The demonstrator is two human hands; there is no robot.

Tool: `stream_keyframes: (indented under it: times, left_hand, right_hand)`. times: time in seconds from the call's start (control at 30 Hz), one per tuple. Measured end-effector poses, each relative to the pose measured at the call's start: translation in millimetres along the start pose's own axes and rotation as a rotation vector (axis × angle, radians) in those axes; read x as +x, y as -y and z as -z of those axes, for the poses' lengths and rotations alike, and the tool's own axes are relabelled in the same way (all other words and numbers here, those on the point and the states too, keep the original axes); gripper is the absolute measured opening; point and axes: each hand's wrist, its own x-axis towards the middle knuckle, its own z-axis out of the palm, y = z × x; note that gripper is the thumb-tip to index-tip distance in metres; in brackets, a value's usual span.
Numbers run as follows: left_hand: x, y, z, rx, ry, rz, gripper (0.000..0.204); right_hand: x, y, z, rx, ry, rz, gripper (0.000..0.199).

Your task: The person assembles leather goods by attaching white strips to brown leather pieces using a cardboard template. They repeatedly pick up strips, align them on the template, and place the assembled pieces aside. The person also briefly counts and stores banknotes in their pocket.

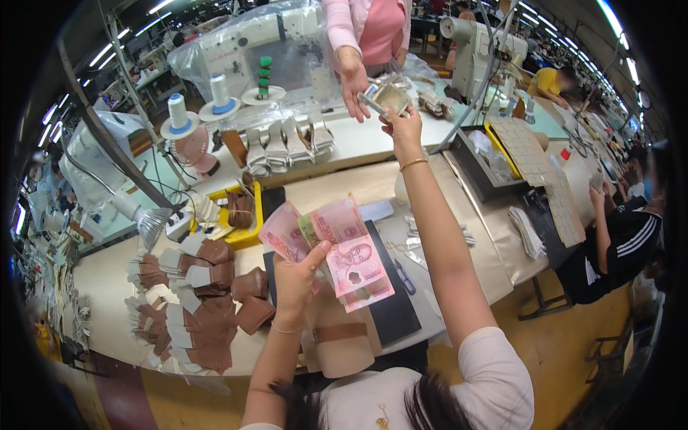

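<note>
My left hand is closed on a fan of banknotes, held above the workbench. Most notes are pink, and one yellow-green note shows among them. My right arm reaches far across the bench. In my right hand is a folded wad of pale, greyish-green paper that looks like banknotes. Just left of this wad is the open hand of a person in pink, palm turned up. Whether their fingers touch the wad I cannot tell. Below the fan lie a black board and a blue-handled cutter.
Brown and grey cut pieces lie in stacks at left, beside a lamp and a yellow tray. Along the far bench stand thread cones, a pink fan and a sewing machine. A black box sits at right.
</note>
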Motion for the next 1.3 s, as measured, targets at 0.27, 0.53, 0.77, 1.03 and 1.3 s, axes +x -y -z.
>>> stream_keyframes:
  times: [0.27, 0.53, 0.77, 1.03, 1.3]
  left_hand:
    - [2, -3, 13, 0.02, -0.056, -0.038, 0.038]
    - [10, -10, 23, 0.109, -0.14, 0.007, 0.034]
    - [13, -12, 25, 0.123, -0.076, -0.041, 0.033]
    - [25, -7, 26, 0.151, -0.007, -0.108, 0.036]
    - [24, -26, 23, -0.086, 0.016, 0.068, 0.026]
  right_hand:
    - [56, -41, -21, -0.283, -0.122, 0.112, 0.054]
    - [39, 6, -57, -0.034, -0.206, 0.05, 0.084]
    - [-28, 95, -30, -0.175, 0.726, 0.312, 0.053]
    - [-166, 43, 0, -0.4, 1.112, -0.302, 0.034]
    - [-166, 26, 17, -0.241, 0.982, 0.044, 0.024]
